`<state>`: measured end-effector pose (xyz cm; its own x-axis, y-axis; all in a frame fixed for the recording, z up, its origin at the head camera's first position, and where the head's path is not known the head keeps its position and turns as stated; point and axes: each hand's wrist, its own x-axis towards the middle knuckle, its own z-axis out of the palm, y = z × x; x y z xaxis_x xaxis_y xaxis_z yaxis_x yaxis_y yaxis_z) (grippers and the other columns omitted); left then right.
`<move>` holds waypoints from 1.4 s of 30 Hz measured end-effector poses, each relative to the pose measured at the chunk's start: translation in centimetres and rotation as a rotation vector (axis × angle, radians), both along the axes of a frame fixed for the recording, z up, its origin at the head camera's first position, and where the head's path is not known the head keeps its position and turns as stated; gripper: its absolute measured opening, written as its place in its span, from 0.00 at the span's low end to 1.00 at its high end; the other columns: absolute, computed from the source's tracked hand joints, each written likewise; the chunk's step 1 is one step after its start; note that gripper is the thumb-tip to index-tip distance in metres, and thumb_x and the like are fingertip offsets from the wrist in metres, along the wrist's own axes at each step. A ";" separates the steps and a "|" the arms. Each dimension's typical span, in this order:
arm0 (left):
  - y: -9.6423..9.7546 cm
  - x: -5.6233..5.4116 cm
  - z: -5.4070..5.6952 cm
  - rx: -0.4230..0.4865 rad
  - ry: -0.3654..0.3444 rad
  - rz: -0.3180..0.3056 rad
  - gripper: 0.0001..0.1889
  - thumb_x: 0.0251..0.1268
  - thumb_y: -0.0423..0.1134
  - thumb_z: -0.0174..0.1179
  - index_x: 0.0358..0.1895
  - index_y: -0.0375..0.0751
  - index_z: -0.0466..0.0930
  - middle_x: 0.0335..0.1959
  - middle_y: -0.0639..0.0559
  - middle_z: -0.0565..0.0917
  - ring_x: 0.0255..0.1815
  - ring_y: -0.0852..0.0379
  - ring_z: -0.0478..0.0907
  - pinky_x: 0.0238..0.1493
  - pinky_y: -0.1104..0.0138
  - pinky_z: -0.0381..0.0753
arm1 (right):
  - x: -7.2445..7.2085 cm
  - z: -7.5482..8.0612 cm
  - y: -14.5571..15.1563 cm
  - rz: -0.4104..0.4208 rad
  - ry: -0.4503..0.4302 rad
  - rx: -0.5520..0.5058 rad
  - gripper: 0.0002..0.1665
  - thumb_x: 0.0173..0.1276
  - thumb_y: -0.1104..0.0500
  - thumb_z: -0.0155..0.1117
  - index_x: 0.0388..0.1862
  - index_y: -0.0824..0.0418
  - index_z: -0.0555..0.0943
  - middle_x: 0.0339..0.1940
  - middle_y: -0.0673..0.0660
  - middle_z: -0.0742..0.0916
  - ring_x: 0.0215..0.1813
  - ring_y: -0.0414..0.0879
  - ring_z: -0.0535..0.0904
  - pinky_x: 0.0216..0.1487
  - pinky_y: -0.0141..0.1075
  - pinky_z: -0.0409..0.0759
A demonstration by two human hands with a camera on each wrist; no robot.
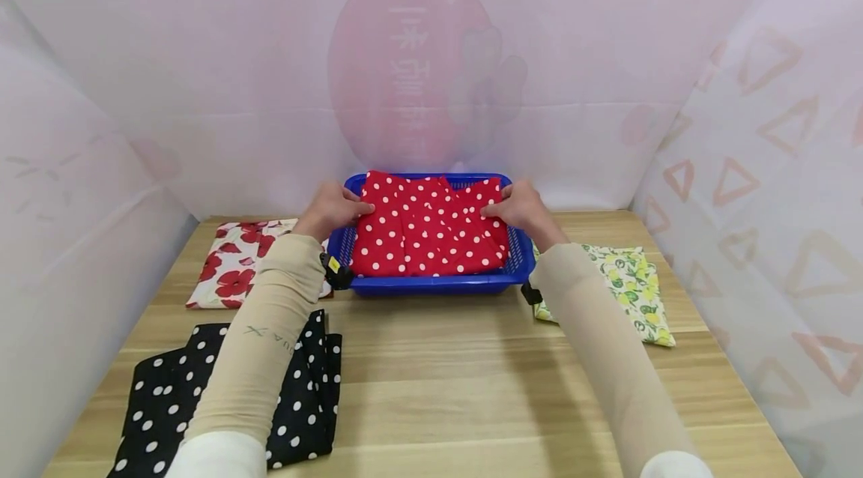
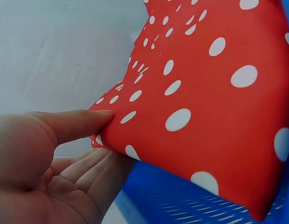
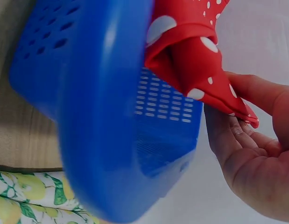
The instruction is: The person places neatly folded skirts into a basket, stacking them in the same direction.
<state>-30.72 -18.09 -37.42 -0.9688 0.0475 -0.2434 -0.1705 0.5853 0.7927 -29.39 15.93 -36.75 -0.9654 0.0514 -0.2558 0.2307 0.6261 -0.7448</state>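
Observation:
A folded red cloth with white polka dots (image 1: 428,231) lies in a blue plastic basket (image 1: 431,285) with slotted sides. At its left edge my left hand (image 1: 332,210) pinches the fabric, thumb on top and fingers beneath, as the left wrist view shows. The right side edge is pinched by my right hand (image 1: 528,213) in the same way. In the right wrist view, a layered corner of the red cloth (image 3: 195,60) sits between thumb and fingers, above the basket's inner wall (image 3: 163,100). What lies under the cloth is hidden.
White cloth with red flowers (image 1: 232,268) lies left of the basket, partly behind my left arm. Black polka-dot cloth (image 1: 303,403) is at the front left. A lemon-print cloth (image 1: 634,291) lies at the right on the wooden table (image 1: 431,388). Fabric walls (image 1: 270,141) enclose the table.

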 end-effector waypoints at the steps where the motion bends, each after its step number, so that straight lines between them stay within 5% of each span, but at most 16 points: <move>1: 0.1 -0.1 -0.3 -0.013 0.005 -0.002 0.21 0.75 0.40 0.66 0.59 0.25 0.82 0.51 0.34 0.87 0.45 0.48 0.84 0.54 0.60 0.89 | 0.0 -0.2 -0.1 -0.004 -0.005 0.000 0.18 0.71 0.56 0.74 0.50 0.67 0.81 0.51 0.64 0.87 0.48 0.53 0.85 0.48 0.39 0.89; 7: 0.8 -0.3 -1.4 -0.095 0.020 0.003 0.15 0.75 0.39 0.65 0.46 0.26 0.88 0.28 0.45 0.87 0.32 0.54 0.80 0.38 0.65 0.84 | 0.0 -1.2 -0.5 -0.015 -0.034 0.039 0.19 0.72 0.56 0.73 0.53 0.67 0.81 0.51 0.64 0.86 0.47 0.53 0.85 0.50 0.41 0.90; 10: 1.5 -0.1 -1.6 -0.157 0.020 -0.005 0.15 0.74 0.39 0.65 0.45 0.25 0.88 0.33 0.39 0.90 0.34 0.51 0.85 0.44 0.62 0.90 | 0.0 -1.6 -0.7 -0.010 -0.050 0.065 0.20 0.73 0.57 0.73 0.56 0.67 0.81 0.53 0.65 0.87 0.49 0.54 0.86 0.55 0.44 0.91; 17: 2.6 0.0 -1.6 -0.283 -0.028 -0.025 0.25 0.75 0.37 0.61 0.65 0.21 0.73 0.56 0.29 0.84 0.51 0.41 0.85 0.62 0.51 0.88 | 0.0 -3.0 -1.7 0.010 -0.026 0.130 0.26 0.72 0.59 0.71 0.63 0.72 0.78 0.57 0.69 0.87 0.54 0.59 0.88 0.60 0.50 0.89; 27: 3.2 0.5 -1.7 -0.332 -0.079 -0.063 0.22 0.75 0.38 0.58 0.63 0.24 0.75 0.53 0.32 0.84 0.51 0.42 0.83 0.60 0.53 0.88 | 0.2 -3.9 -2.6 0.062 -0.064 0.308 0.30 0.77 0.58 0.64 0.71 0.72 0.72 0.65 0.69 0.82 0.65 0.60 0.81 0.68 0.54 0.84; 32: 3.4 1.1 -0.8 -0.414 -0.071 -0.118 0.24 0.77 0.46 0.55 0.61 0.27 0.76 0.45 0.38 0.79 0.49 0.44 0.79 0.55 0.56 0.84 | 0.1 -3.1 -2.2 0.080 -0.039 0.304 0.22 0.77 0.57 0.64 0.60 0.71 0.77 0.51 0.65 0.85 0.51 0.56 0.83 0.62 0.50 0.88; 35: 3.2 1.2 0.0 -0.447 -0.023 -0.152 0.24 0.77 0.47 0.54 0.60 0.27 0.75 0.43 0.39 0.77 0.47 0.44 0.78 0.53 0.55 0.82 | 0.2 -1.8 -1.7 0.094 -0.013 0.288 0.14 0.77 0.54 0.64 0.41 0.65 0.77 0.31 0.58 0.80 0.34 0.48 0.78 0.44 0.41 0.87; 37: 3.0 1.4 0.7 -0.461 0.023 -0.184 0.23 0.77 0.46 0.54 0.59 0.27 0.75 0.44 0.37 0.79 0.47 0.43 0.79 0.54 0.54 0.83 | 0.4 -0.8 -1.2 0.118 0.011 0.283 0.18 0.77 0.52 0.63 0.31 0.62 0.73 0.23 0.54 0.74 0.26 0.45 0.70 0.33 0.36 0.79; 39: 2.5 1.6 1.3 -0.468 0.100 -0.236 0.23 0.78 0.45 0.55 0.60 0.26 0.75 0.48 0.34 0.82 0.50 0.40 0.81 0.59 0.50 0.84 | 1.0 0.4 -0.5 0.158 0.044 0.279 0.19 0.78 0.50 0.62 0.35 0.66 0.77 0.28 0.58 0.80 0.30 0.47 0.75 0.36 0.38 0.81; 42: 1.7 2.2 2.1 -0.480 0.206 -0.303 0.24 0.78 0.43 0.56 0.64 0.24 0.73 0.59 0.29 0.83 0.59 0.35 0.82 0.67 0.45 0.82 | 2.2 2.4 0.9 0.244 0.093 0.290 0.29 0.79 0.46 0.60 0.58 0.73 0.80 0.54 0.67 0.87 0.53 0.58 0.84 0.57 0.48 0.87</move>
<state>-28.55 -16.40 -35.34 -0.9588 0.2602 -0.1143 0.1890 0.8841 0.4273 -27.19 16.84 -34.39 -0.9765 -0.1258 -0.1748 -0.0118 0.8416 -0.5399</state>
